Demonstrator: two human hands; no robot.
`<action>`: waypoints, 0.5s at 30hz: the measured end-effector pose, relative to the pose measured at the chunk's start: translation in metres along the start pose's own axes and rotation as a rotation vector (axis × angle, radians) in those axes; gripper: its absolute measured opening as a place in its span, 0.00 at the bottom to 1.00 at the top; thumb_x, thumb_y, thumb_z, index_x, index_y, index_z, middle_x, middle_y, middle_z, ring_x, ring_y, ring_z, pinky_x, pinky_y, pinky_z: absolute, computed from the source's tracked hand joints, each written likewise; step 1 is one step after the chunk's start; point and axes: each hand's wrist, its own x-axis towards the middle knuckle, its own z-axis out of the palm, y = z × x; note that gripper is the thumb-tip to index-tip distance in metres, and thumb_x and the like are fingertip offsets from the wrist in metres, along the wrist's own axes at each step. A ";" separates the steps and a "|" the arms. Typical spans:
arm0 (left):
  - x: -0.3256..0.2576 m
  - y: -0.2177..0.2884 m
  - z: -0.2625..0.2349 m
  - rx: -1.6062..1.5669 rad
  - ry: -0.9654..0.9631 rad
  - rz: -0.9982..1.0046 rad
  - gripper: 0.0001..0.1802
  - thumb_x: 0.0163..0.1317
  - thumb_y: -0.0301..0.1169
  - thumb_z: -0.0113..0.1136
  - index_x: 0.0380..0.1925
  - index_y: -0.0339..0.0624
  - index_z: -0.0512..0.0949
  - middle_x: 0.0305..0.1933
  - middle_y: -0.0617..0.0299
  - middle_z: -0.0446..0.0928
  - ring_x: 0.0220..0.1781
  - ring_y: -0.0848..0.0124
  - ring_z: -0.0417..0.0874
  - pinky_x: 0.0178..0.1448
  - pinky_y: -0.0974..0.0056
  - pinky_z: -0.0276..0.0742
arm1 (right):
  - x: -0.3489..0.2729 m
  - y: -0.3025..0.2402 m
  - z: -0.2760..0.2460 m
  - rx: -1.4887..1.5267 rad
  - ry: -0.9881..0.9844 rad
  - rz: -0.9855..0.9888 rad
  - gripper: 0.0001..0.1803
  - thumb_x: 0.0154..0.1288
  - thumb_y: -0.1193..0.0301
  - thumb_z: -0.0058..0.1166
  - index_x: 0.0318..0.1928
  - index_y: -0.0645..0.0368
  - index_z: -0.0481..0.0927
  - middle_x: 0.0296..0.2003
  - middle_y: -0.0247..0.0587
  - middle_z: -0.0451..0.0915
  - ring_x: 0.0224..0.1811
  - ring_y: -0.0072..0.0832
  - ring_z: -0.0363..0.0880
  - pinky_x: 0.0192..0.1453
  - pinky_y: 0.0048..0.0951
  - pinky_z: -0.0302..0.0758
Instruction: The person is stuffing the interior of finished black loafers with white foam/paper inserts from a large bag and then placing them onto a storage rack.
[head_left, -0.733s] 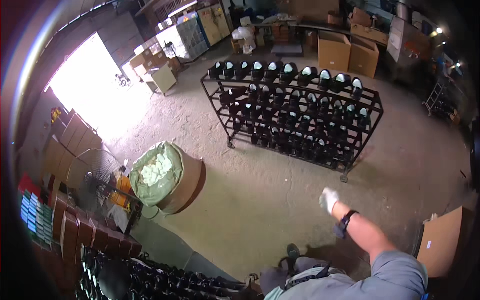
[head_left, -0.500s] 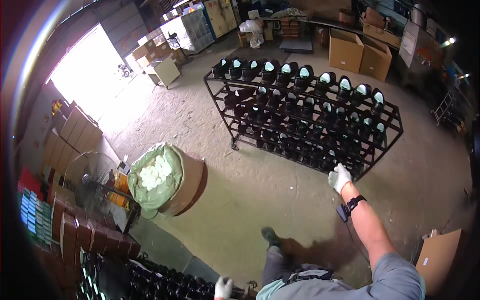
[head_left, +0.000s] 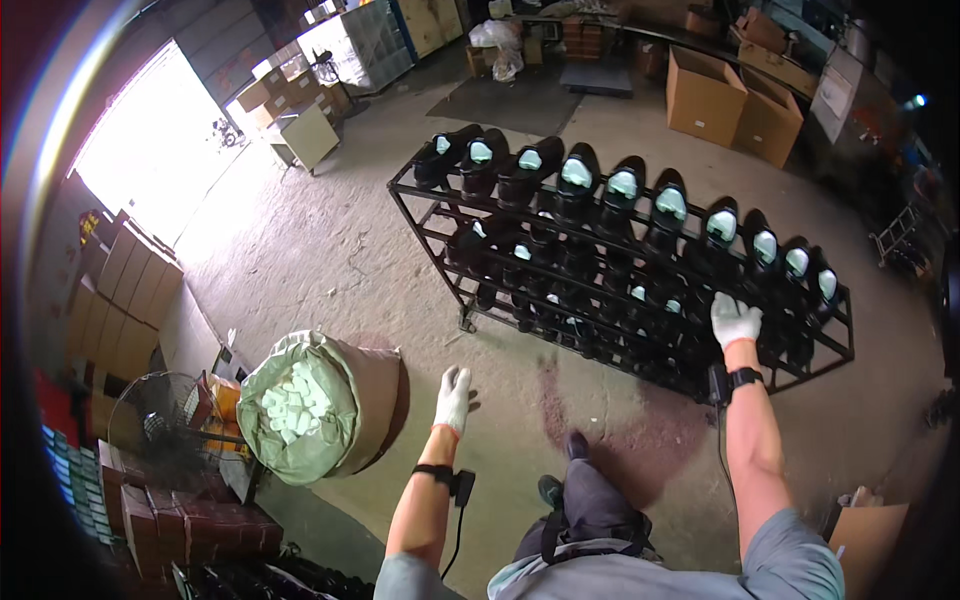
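Note:
My left hand [head_left: 454, 400], in a white glove, is stretched out above the floor between a round bin and a shoe rack. Its fingers are apart and it holds nothing. My right hand [head_left: 737, 322], gloved too, is at the near side of the black metal rack [head_left: 430, 232], in front of its shoes. Its fingers look a little bent and apart, with nothing seen in them; whether they touch the rack is unclear. Rows of black shoes [head_left: 575, 190] with pale filling in their openings stand on the rack's tiers. Many lower shoes are partly hidden.
Left of me stands the round bin [head_left: 375, 400], lined with a green bag and filled with white pieces [head_left: 295, 402]. A fan [head_left: 155, 425] and brown boxes [head_left: 190, 525] are beyond it. Open cartons [head_left: 705, 98] stand behind the rack. Another carton [head_left: 868, 540] is at lower right.
My left hand has risen from the lower edge and reached forward. My right hand has moved forward and right along the rack. The rack appears larger and closer.

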 end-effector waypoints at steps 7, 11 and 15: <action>0.248 0.112 0.038 -0.127 0.084 -0.077 0.46 0.82 0.63 0.54 0.90 0.62 0.50 0.91 0.47 0.55 0.83 0.30 0.68 0.73 0.33 0.80 | 0.096 0.028 -0.020 0.034 -0.005 -0.272 0.31 0.80 0.40 0.47 0.57 0.54 0.82 0.57 0.41 0.90 0.61 0.42 0.86 0.67 0.46 0.80; 0.380 0.142 0.059 -0.327 0.086 -0.169 0.53 0.80 0.70 0.50 0.92 0.61 0.43 0.95 0.47 0.45 0.89 0.29 0.57 0.82 0.27 0.69 | 0.109 -0.001 -0.030 -0.076 -0.174 -0.175 0.24 0.81 0.54 0.48 0.62 0.56 0.85 0.58 0.41 0.91 0.59 0.38 0.89 0.63 0.38 0.86; 0.479 0.161 0.067 -0.543 0.165 -0.277 0.41 0.81 0.73 0.38 0.77 0.59 0.74 0.78 0.59 0.78 0.71 0.51 0.83 0.65 0.35 0.83 | 0.099 0.030 -0.009 -0.138 0.029 -0.227 0.26 0.81 0.54 0.44 0.64 0.55 0.86 0.62 0.42 0.90 0.63 0.38 0.88 0.63 0.45 0.83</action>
